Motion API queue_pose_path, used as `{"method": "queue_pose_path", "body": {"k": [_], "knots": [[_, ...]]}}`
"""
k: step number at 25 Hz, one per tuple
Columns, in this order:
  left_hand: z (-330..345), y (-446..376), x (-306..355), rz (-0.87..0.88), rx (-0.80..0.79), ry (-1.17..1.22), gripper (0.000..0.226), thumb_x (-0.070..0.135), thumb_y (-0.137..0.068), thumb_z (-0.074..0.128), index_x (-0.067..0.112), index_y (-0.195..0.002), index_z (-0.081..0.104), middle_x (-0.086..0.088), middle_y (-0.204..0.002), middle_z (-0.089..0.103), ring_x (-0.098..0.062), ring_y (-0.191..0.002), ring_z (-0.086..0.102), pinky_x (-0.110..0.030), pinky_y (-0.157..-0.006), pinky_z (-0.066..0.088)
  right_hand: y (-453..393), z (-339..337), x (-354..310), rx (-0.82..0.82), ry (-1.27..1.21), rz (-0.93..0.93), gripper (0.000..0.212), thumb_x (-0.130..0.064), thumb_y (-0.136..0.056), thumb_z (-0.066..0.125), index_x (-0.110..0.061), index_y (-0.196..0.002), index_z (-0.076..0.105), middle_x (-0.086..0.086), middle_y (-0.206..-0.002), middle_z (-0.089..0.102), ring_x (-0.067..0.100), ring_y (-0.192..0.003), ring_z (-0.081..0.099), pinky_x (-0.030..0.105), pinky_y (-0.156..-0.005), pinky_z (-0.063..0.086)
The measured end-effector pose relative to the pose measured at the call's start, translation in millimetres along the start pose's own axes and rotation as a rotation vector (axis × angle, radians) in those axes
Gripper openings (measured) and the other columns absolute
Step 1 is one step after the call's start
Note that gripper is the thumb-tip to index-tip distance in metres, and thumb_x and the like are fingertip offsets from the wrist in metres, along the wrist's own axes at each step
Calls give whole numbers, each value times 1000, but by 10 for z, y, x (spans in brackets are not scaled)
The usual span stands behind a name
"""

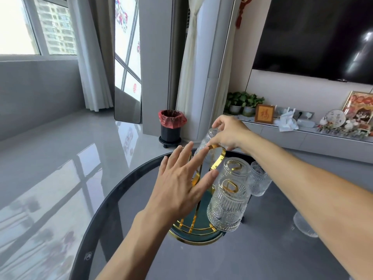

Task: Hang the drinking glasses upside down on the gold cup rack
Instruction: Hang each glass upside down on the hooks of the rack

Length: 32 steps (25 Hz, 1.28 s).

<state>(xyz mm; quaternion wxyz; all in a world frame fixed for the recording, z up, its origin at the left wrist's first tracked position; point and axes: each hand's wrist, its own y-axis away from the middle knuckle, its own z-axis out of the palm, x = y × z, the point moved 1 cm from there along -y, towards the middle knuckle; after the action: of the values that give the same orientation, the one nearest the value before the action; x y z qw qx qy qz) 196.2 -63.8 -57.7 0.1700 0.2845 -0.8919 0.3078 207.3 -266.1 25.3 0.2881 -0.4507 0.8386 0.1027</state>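
Note:
The gold cup rack (219, 158) stands on a green, gold-rimmed base (198, 235) on the round dark table (113, 209). Two ribbed clear glasses hang upside down on its prongs, the near glass (227, 209) and the one behind it (235, 168). My right hand (230, 132) grips a third glass (207, 142), upside down and tilted, at the far side of the rack by its top loop. My left hand (181, 182) is spread open over the rack's left side, fingertips near the top loop. Another glass (258, 178) stands on the table behind the rack.
A further glass (302, 223) lies partly hidden under my right forearm on the table. A bin with a red liner (171, 124) stands on the floor beyond the table. A low cabinet (302, 136) with plants and ornaments runs along the right wall.

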Motion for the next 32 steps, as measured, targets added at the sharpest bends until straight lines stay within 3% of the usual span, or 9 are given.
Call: {"method": "queue_pose_path", "body": {"k": [6,10,12,17,19,23,25,29,32], "knots": [[24,6,-20,1,-2,-28,65,75,-92,22,52,-153,17,6,-166,19,-17,-153,11,-50,-123,10,-52,80,-76,-222,46,96,40,-10,-63,83,-14,-97,61,11,-107,65,24,-73,54,29,-37,47],[25,16,-7,2,2,-29,65,75,-92,20,53,-153,16,6,-166,20,-17,-153,11,-47,-123,7,-57,107,-42,-294,35,172,44,-19,-66,81,-6,-107,69,15,-107,64,26,-74,60,43,-71,62],[25,14,-7,-7,-1,-27,66,76,-91,19,52,-153,15,6,-166,19,-17,-153,10,-50,-123,9,-46,110,-24,-279,18,186,46,-27,-70,79,-5,-108,67,17,-109,70,29,-86,70,46,-76,61],[-3,18,18,-29,-16,-61,67,77,-90,18,54,-153,13,7,-168,13,-16,-154,6,-53,-123,6,126,43,96,-111,-40,109,40,-46,-82,58,-7,-87,68,15,-96,70,31,-88,68,41,-78,58],[-16,1,44,-39,-16,-75,68,77,-91,20,52,-154,13,6,-168,12,-18,-154,5,-52,-123,3,289,-12,189,-25,-104,30,41,-44,-87,53,-8,-93,72,14,-106,72,30,-99,66,41,-87,54],[-25,152,256,-56,-3,-175,77,75,-90,17,39,-158,11,3,-169,8,-20,-155,2,-51,-123,-1,942,-178,552,114,-154,-168,21,-37,-89,55,-24,-88,72,-7,-100,69,14,-96,60,25,-73,44],[3,312,430,7,61,-176,74,68,-96,28,30,-159,19,0,-168,15,-21,-155,7,-52,-123,4,1335,-234,878,206,-177,-222,14,-29,-87,60,-22,-84,71,-11,-100,66,13,-98,60,26,-79,46],[303,658,915,140,102,-70,70,57,-95,39,27,-157,26,-3,-165,26,-25,-153,20,-54,-121,18,2080,-297,1663,324,-321,-105,11,-16,-85,64,-22,-82,72,-18,-104,63,13,-103,62,26,-86,50],[725,931,1354,211,-33,-83,72,57,-95,39,28,-158,22,-2,-165,24,-26,-153,19,-51,-123,13,2576,-318,2140,463,-153,-69,11,-9,-83,65,-18,-85,71,-9,-108,65,19,-106,61,25,-85,44]]}}
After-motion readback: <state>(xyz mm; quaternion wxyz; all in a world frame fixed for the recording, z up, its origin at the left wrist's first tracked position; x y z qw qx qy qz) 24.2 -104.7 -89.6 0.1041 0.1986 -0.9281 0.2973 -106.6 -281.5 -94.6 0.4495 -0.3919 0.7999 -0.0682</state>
